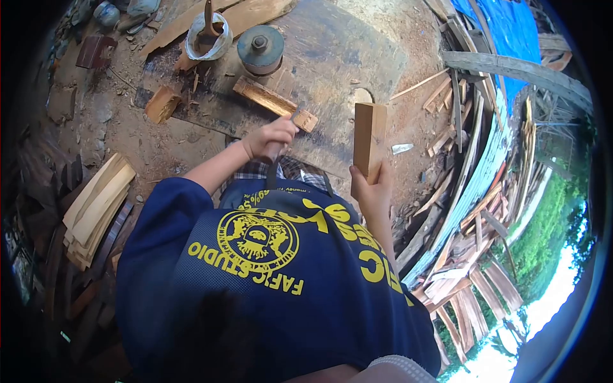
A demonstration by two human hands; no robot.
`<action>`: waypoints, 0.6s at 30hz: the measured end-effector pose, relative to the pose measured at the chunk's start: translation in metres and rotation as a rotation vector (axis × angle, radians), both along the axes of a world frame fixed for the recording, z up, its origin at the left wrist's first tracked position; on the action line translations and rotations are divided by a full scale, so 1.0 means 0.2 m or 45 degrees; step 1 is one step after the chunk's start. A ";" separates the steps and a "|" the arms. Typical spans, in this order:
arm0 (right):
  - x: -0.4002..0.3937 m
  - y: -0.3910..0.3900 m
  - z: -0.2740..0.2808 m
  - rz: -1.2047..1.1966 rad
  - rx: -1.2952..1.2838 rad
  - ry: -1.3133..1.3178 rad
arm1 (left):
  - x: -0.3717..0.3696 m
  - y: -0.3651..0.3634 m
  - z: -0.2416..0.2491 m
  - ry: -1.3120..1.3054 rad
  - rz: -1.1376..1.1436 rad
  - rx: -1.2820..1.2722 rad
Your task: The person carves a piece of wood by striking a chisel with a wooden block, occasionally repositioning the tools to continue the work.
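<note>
My left hand (271,138) is closed around the brown handle of a chisel (274,150); its dark blade shows just past the fingers. The blade overlaps a short wooden bar (265,96) with a pale end, which lies on the wooden work board (319,64). On the other side, my right hand (373,185) grips the lower end of a rectangular wood block (370,137), which stands upright in this view. Beyond the bar is a round blue-green metal piece (260,50) with a bolt on top.
A white tub (209,38) holds a brush (208,22). A wood offcut (162,104) lies left of the bar. Stacked thin boards (99,207) sit at far left. Long planks (476,159) and a blue tarp (511,32) line the right side.
</note>
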State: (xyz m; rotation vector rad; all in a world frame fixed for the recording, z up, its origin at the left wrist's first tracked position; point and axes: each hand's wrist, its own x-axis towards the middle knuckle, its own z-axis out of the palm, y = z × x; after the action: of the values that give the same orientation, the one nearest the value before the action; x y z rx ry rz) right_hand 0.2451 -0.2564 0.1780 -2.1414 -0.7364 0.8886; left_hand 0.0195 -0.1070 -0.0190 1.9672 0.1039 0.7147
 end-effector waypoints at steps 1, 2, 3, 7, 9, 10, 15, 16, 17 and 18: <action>0.00 -0.01 -0.01 -0.008 -0.007 0.009 | 0.02 0.01 0.07 -0.018 0.155 -0.194; 0.01 -0.01 -0.03 0.039 -0.051 -0.066 | 0.03 0.02 0.12 -0.033 0.312 -0.383; 0.01 -0.02 -0.05 0.084 -0.093 -0.141 | 0.03 0.06 0.14 -0.074 0.333 -0.376; 0.04 -0.05 -0.09 0.054 -0.047 -0.092 | 0.05 0.12 0.32 -0.427 0.711 -0.624; 0.06 -0.06 -0.10 0.092 -0.128 -0.174 | 0.02 0.16 0.35 -0.371 0.771 -0.687; 0.08 -0.06 -0.11 0.081 -0.128 -0.165 | -0.01 0.18 0.36 -0.324 0.844 -0.747; 0.13 -0.13 -0.28 0.070 -0.275 -0.146 | -0.11 0.28 0.32 0.072 0.837 -0.868; 0.13 -0.14 -0.29 0.056 -0.280 -0.138 | -0.08 0.29 0.37 0.085 0.825 -0.869; 0.14 -0.14 -0.30 0.074 -0.316 -0.101 | -0.03 0.31 0.43 0.369 0.814 -0.571; 0.14 -0.14 -0.32 0.092 -0.348 -0.063 | 0.01 0.32 0.46 0.641 0.787 -0.260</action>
State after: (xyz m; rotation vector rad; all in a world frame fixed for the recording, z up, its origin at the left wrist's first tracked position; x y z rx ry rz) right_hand 0.2731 -0.2852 0.1144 -2.3963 -0.7571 1.0273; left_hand 0.0225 -0.0432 0.0726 1.8764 1.0818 0.5405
